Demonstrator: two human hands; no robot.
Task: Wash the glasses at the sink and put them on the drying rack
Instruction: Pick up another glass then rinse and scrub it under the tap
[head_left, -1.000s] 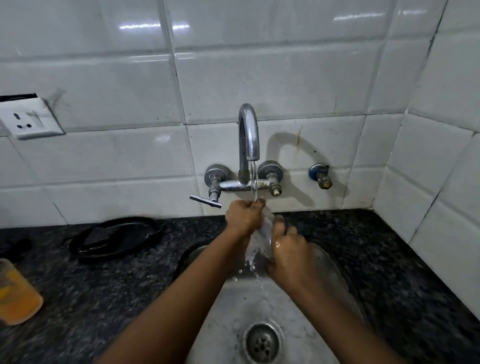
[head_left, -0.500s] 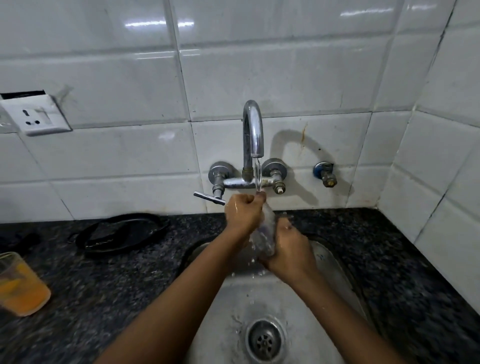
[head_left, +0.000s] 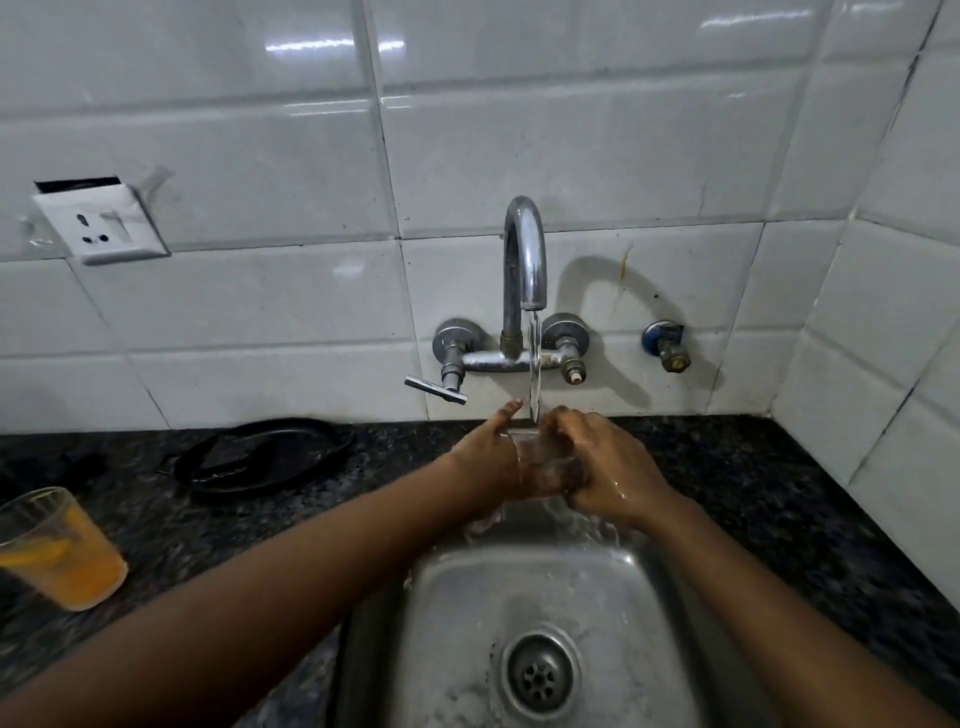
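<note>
A clear glass stands upright in the air over the steel sink, directly under the running tap. Water falls from the spout into its open mouth. My left hand grips the glass from the left, fingers partly straightened along its side. My right hand, wet, wraps around its right side. A second glass holding orange liquid stands on the dark counter at the far left. No drying rack shows in this view.
A black oval lid or tray lies on the granite counter left of the sink. The tap's lever sticks out to the left. A wall socket sits at upper left; tiled walls close the back and right.
The glass was tilted and rubbed between both hands; now it is turned upright beneath the stream, mouth up, with my left fingers loosened along its side.
</note>
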